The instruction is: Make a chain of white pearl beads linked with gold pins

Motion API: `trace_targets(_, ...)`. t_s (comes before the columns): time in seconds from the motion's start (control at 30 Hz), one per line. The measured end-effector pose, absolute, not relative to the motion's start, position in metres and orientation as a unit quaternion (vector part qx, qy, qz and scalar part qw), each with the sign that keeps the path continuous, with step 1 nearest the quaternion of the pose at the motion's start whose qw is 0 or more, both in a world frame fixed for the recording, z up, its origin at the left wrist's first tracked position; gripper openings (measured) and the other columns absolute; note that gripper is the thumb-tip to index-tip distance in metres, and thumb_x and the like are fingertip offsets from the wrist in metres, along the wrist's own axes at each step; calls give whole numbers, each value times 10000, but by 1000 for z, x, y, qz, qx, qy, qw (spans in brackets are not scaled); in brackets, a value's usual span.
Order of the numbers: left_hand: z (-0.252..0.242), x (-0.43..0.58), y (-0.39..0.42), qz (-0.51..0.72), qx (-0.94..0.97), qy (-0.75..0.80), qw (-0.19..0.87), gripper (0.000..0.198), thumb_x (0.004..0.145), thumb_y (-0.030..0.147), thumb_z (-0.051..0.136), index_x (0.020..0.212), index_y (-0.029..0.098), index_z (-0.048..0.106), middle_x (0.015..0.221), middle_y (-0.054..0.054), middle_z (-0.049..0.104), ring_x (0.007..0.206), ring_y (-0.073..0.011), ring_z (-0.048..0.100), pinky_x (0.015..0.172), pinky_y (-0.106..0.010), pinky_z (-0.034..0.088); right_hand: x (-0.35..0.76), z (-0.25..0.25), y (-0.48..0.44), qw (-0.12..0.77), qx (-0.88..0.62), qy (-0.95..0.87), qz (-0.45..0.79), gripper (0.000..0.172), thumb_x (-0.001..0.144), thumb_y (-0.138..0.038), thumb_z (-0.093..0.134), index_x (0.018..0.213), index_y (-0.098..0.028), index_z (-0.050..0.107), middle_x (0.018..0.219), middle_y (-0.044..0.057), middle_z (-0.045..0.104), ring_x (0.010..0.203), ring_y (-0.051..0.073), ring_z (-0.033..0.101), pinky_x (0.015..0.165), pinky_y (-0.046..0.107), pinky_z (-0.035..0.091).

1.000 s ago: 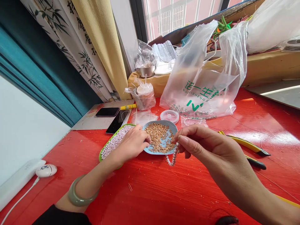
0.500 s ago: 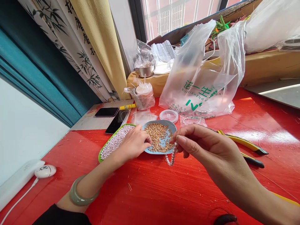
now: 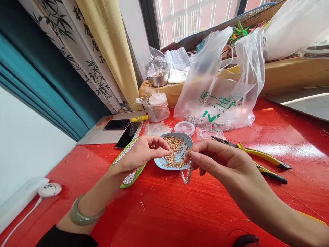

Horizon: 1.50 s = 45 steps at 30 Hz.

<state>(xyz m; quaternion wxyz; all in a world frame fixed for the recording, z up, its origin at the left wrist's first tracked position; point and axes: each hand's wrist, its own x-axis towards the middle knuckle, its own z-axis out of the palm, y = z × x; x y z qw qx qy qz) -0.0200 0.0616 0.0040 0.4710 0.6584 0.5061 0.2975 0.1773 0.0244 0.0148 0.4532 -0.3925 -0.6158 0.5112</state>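
Observation:
My right hand (image 3: 218, 161) pinches the end of a short strand of pearly beads (image 3: 189, 173), which hangs in a curve from thumb and forefinger. Over the left part of a pale blue plate (image 3: 159, 164), the thumb and fingers of my left hand (image 3: 146, 149) are pressed together. Whatever is between those tips is too small to make out. Small gold beads (image 3: 173, 145) are spread on the plate. Beneath my left hand and wrist lies a green tray (image 3: 123, 186) of pearly white beads (image 3: 130, 177), partly hidden.
Yellow-and-black pliers (image 3: 257, 154) lie right of my right hand. Behind the plate are a clear round lid (image 3: 184, 128), a printed plastic bag (image 3: 218, 92) and a wrapped cup (image 3: 157, 104). Two dark phones (image 3: 117, 124) rest at back left; a white mouse-like device (image 3: 50, 189) is at far left.
My left hand has lifted slightly from the plate's left edge and its fingertips now pinch together, nearer my right hand. The green tray's near end has shifted right. My right hand stays almost still.

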Motion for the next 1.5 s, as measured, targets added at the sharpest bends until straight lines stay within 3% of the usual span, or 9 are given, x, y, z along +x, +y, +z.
trace_targets(0.13, 11, -18, 53, 378, 594, 426, 567, 58, 668, 138, 709, 668, 160, 655, 705, 6, 634, 683, -105, 552, 670, -238, 433, 177, 16, 23, 441, -377, -613, 536, 173, 793, -259, 566, 639, -185, 590, 564, -10, 588, 534, 107, 504, 497, 202, 422)
trace_targets(0.33, 20, -14, 43, 404, 598, 377, 580, 104, 652, 118, 732, 664, 186, 654, 672, 27, 635, 649, -95, 535, 623, -223, 419, 177, 15, 21, 430, -361, -610, 559, 179, 801, -276, 572, 649, -184, 592, 569, -9, 594, 539, 108, 505, 505, 210, 405)
trace_targets(0.43, 19, -16, 46, 393, 634, 399, 534, 88, 669, 146, 716, 674, 194, 643, 699, 24, 628, 666, -112, 529, 640, -249, 413, 177, 15, 22, 434, -361, -607, 560, 174, 794, -259, 581, 636, -185, 594, 560, -15, 584, 528, 102, 496, 500, 202, 404)
trace_targets(0.6, -1, -19, 62, 233, 763, 550, 249, 69, 725, 236, 650, 755, 195, 696, 752, -26, 596, 724, -179, 512, 680, -332, 411, 179, 17, 23, 455, -356, -593, 561, 166, 791, -254, 592, 643, -180, 602, 563, -22, 570, 527, 85, 494, 491, 177, 405)
trace_targets(0.67, -11, -16, 67, 196, 793, 541, 203, 92, 753, 230, 617, 773, 194, 699, 768, -36, 617, 801, -205, 515, 725, -352, 417, 179, 17, 23, 458, -355, -590, 562, 164, 791, -258, 593, 648, -179, 601, 559, -25, 567, 518, 79, 494, 486, 170, 406)
trace_targets(0.8, -28, -6, 71, 172, 846, 470, 183, 103, 751, 151, 601, 757, 213, 684, 822, -11, 649, 911, -201, 487, 798, -323, 411, 179, 17, 22, 460, -354, -592, 559, 175, 793, -255, 588, 637, -176, 596, 554, -33, 553, 511, 67, 484, 480, 153, 400)
trace_targets(1.03, -33, -8, 79, 192, 841, 488, 130, 154, 795, 133, 552, 707, 184, 667, 763, -35, 642, 858, -223, 453, 782, -365, 397, 182, 17, 22, 476, -353, -578, 560, 138, 781, -249, 610, 658, -188, 627, 563, -32, 574, 514, 64, 499, 475, 137, 421)
trace_targets(1.27, -27, -11, 76, 154, 854, 472, 156, 26, 720, 174, 662, 729, 195, 674, 766, -8, 643, 853, -201, 476, 762, -335, 428, 186, 26, 27, 507, -347, -563, 553, 96, 749, -211, 648, 655, -209, 665, 575, -50, 586, 521, 39, 515, 476, 86, 431)
trace_targets(1.5, -25, -18, 79, 185, 828, 499, 177, 92, 778, 134, 596, 777, 188, 671, 818, -7, 671, 883, -187, 475, 819, -342, 403, 196, 21, 33, 516, -371, -552, 540, 108, 775, -264, 658, 671, -247, 678, 615, -43, 627, 567, 58, 577, 506, 96, 479)
